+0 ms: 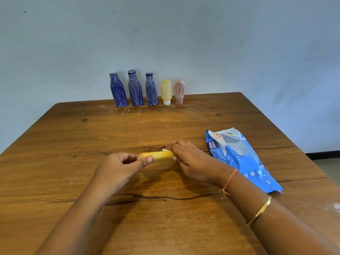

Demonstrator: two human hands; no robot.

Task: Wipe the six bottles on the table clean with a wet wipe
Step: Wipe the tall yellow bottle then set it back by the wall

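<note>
Holding on tight, my left hand (117, 168) sits low and a little left of the middle of the frame. Its thumb and fingers pinch one end of a yellow bottle (158, 155). This bottle lies on its side, up off the table (73, 135), and it points from left to right between my two hands.

At the right end of it a bit of white wet wipe (165, 150) peeks out. My right hand (191, 162) is curled around that wipe and presses it on the bottle's end. Most of the wipe is hidden under my fingers. On my right wrist is an orange thread band (229, 181), and lower down my arm is a gold bangle (261, 210).

Just to the right of my right hand a blue pack of wipes (239, 157) lies flat on the table.

Far back, at the top middle of the frame, five more bottles stand in a row by the wall (257, 52). From left to right they are a first blue bottle (118, 91), a second blue bottle (135, 89), a third blue bottle (151, 90), a pale yellow bottle (166, 92) and a pink bottle (179, 92). All five have scribbly lines all over them. The last two are small and stand on their caps.
</note>
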